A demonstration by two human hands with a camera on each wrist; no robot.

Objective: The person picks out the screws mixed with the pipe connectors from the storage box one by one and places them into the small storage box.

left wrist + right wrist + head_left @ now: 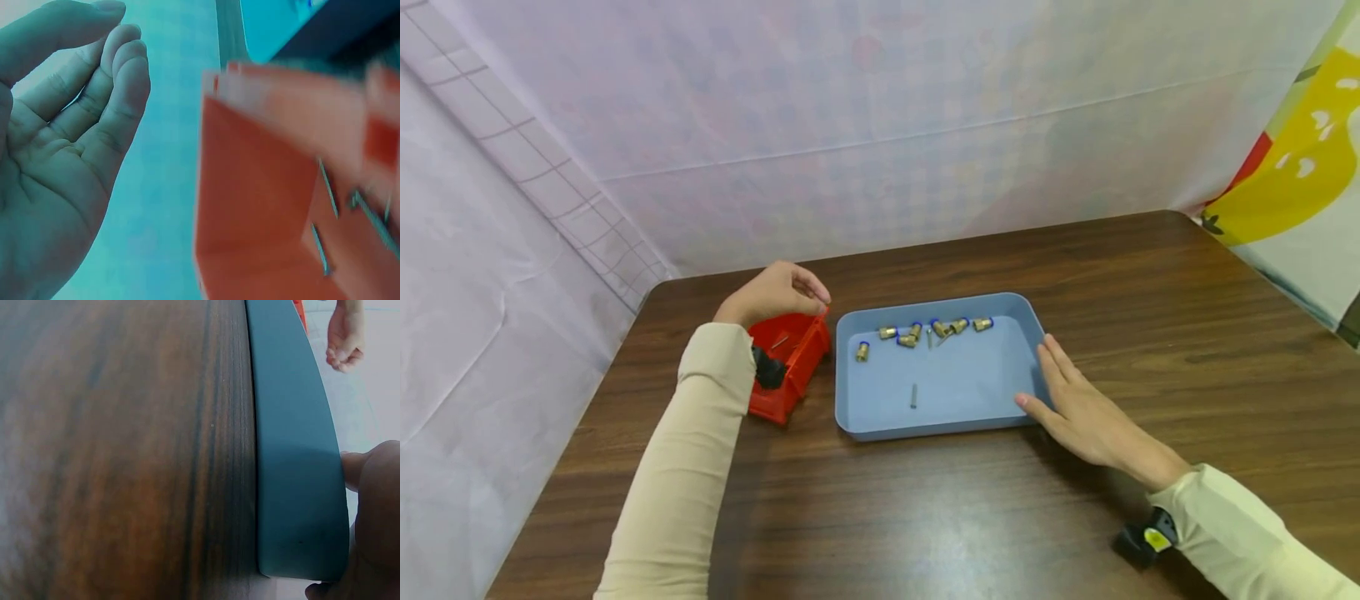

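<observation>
My left hand (782, 293) is over the back of a red plastic bin (805, 362), its fingers loosely bent. Nothing shows between thumb and fingers in the left wrist view. Several thin metal screws (320, 249) lie inside the bin. To its right stands a shallow blue tray (970, 408). My right hand (1086, 421) touches the tray's right front corner, fingers extended along the side and thumb at the front rim. Several brass fittings (862, 352) with blue rings lie in the tray, mostly toward the back. A single screw (913, 396) lies nearer its front.
The dark wooden table (880, 517) extends in front of the tray and to its right. A pale patterned cloth (880, 125) hangs behind the table's back edge. At the far right is a cloth with a yellow print (1292, 183).
</observation>
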